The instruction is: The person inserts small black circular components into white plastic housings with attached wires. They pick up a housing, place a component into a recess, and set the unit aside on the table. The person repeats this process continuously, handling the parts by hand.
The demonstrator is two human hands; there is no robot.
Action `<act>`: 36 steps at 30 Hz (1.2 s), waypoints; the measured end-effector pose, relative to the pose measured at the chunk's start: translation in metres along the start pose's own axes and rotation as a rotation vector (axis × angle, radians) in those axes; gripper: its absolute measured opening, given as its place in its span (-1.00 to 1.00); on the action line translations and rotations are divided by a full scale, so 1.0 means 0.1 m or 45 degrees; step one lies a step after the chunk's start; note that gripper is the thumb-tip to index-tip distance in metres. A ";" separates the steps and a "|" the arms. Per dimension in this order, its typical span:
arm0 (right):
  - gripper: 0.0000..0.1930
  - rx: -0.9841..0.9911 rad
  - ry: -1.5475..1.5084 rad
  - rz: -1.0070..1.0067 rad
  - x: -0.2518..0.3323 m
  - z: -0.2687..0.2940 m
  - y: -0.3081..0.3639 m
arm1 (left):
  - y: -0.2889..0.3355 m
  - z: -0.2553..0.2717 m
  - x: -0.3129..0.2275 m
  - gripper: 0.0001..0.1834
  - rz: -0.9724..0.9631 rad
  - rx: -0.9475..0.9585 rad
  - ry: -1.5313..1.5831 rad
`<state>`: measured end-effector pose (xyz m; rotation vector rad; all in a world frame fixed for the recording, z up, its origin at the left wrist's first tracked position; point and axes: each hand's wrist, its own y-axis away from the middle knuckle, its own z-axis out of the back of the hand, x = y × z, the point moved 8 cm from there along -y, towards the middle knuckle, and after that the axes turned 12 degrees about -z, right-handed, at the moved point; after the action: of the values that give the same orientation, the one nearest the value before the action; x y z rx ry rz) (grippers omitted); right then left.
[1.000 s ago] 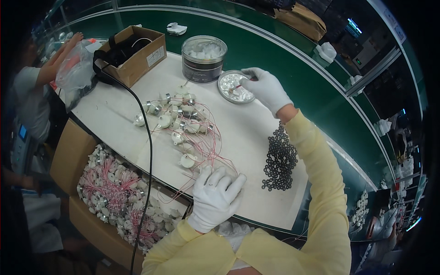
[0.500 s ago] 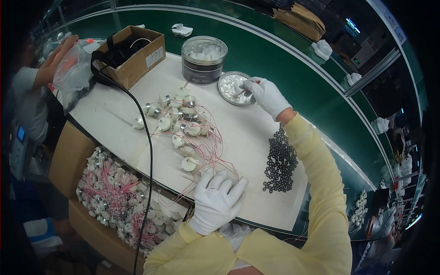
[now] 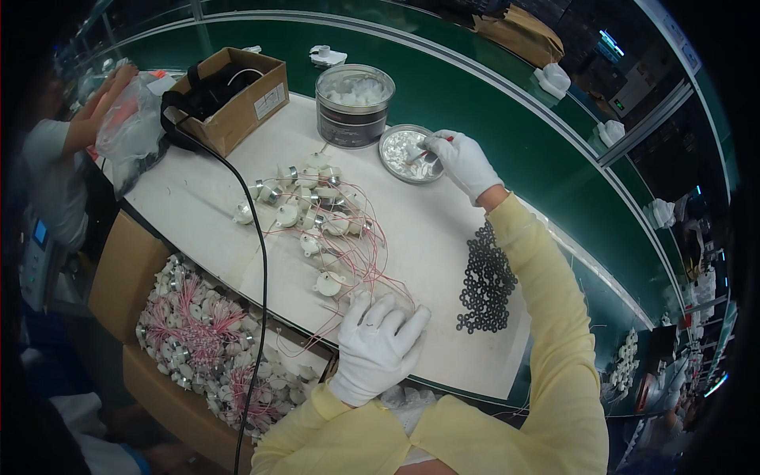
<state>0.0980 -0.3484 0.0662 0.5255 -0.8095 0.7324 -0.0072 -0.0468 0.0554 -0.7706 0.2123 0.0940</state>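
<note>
My right hand, in a white glove, pinches a thin red-handled tool. The tool's tip is down in a shallow round metal lid smeared with white paste. Near the table's front edge, my gloved left hand has its fingers curled down; what they hold, if anything, is hidden underneath. Red wires run close to its fingertips from a cluster of small white motors with silvery metal parts. Behind the lid stands an open tin with white paste inside.
Many black ring-shaped parts lie right of centre. A cardboard box holds black items; a black cable crosses the table. At front left, a larger carton is full of wired motors. Another person handles a plastic bag at far left.
The view has shifted slightly. My right hand and the tool have moved a little within the lid. My left hand keeps its place. The other person has shifted slightly.
</note>
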 end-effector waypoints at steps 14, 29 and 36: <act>-0.69 -0.077 -0.019 -0.042 -0.21 0.15 -0.05 | -0.01 0.01 -0.02 -0.61 -0.010 -0.027 0.010; -0.72 -0.097 -0.678 0.238 -0.23 1.67 1.98 | -0.01 -0.11 -0.05 -0.60 0.004 0.163 -0.011; -0.71 -0.439 -0.672 0.201 -0.96 2.32 3.17 | 0.09 -0.16 -0.07 -0.57 -0.072 0.252 -0.170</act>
<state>-0.2921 -0.3360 0.1724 0.3447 -1.4530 0.5837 -0.0177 -0.0514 0.0392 -0.5702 0.0713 0.0695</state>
